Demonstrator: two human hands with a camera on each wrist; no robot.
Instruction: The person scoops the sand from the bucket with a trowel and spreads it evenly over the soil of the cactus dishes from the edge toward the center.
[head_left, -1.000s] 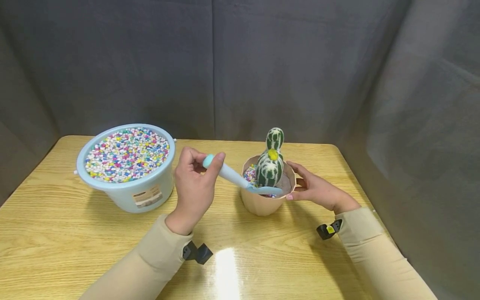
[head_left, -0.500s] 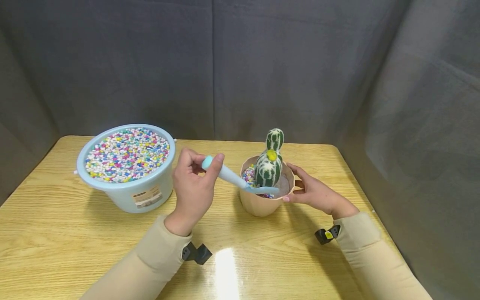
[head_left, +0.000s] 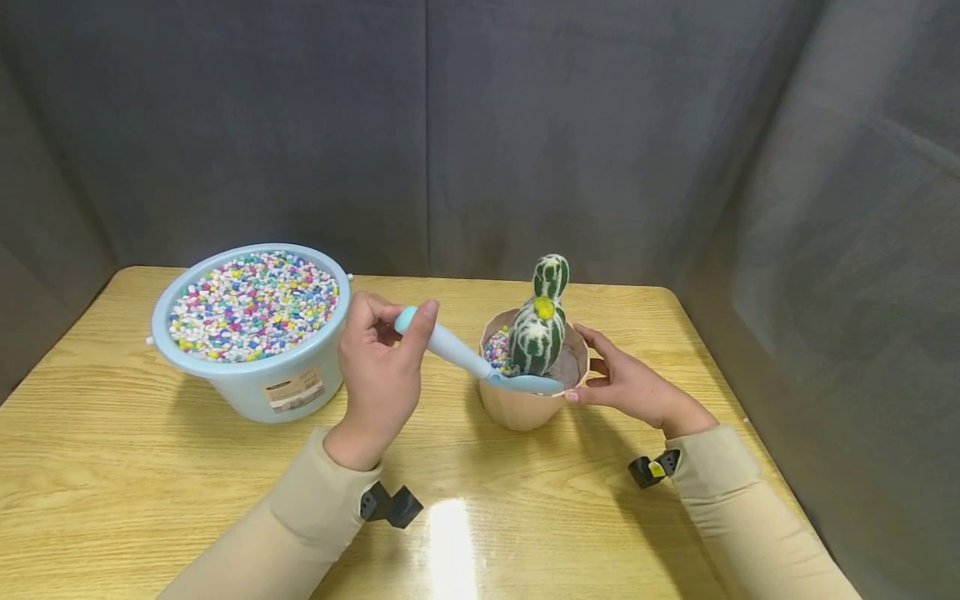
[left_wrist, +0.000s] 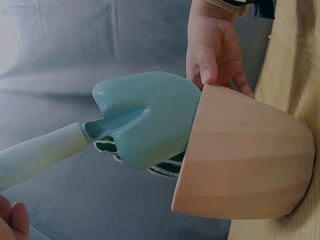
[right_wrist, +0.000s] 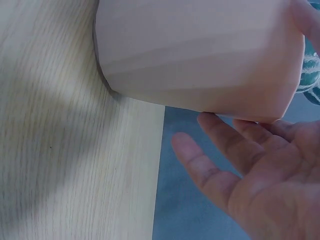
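My left hand [head_left: 382,379] grips the end of a light-blue garden trowel [head_left: 461,353], its thumb along the handle. The trowel's blade [left_wrist: 160,110] slants down over the near rim of a peach flowerpot [head_left: 525,412], its back toward the left wrist camera. In the pot stands a green-and-white knitted cactus [head_left: 536,346] with a yellow spot. Colored pebbles [head_left: 498,350] lie left of the cactus, and a grey surface shows at its right. My right hand [head_left: 637,387] holds the pot's right side, thumb at the near rim and fingers spread around the wall.
A light-blue bucket [head_left: 296,379] filled with multicolored pebbles [head_left: 255,308] stands at the left of the wooden table [head_left: 480,467]. Grey curtains [head_left: 315,142] hang behind the table and along its sides.
My left hand has shifted slightly left, and the trowel blade now sits a little lower at the near rim. The right hand and pot moved slightly left.
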